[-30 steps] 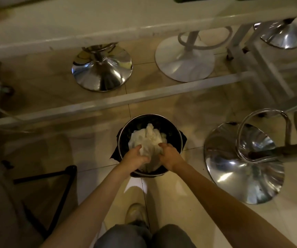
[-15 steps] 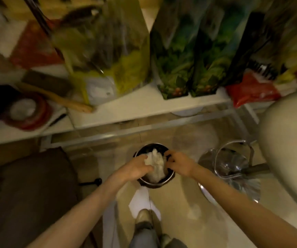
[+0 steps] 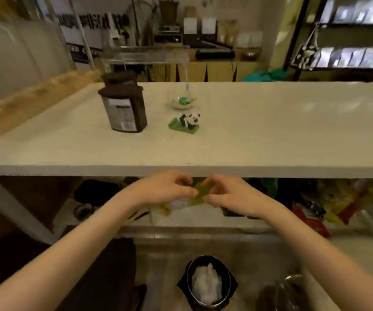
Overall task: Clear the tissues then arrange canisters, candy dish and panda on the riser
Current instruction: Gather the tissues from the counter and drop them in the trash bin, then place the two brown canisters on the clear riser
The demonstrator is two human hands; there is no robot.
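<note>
Head cam: our tissues (image 3: 207, 286) sit wadded white in the round bin (image 3: 208, 281) on the floor at 6 o'clock, well below both hands. We see the dark canister (image 3: 123, 108) upright on the white counter (image 3: 271, 131) at 11 o'clock, w/ a second dark one just behind it (blurred, can't tell if touching). At 12 o'clock the panda (image 3: 189, 121) stands on its green base; just beyond it is the glass candy dish (image 3: 181, 101) w/ smth green inside. Clear riser (image 3: 145, 56) stands at the counter's far edge, approx behind the canister and dish.

Our left hand (image 3: 163, 189) and right hand (image 3: 228, 195) hang just under the counter's front edge, fingers curled, fingertips nearly meeting. Whether they pinch anything we can't tell: yellow-green packaging on the lower shelf shows in the gap between them. Shelf below holds blurred bags at 3 o'clock. A shiny stool base shows beside the bin at 5 o'clock.
</note>
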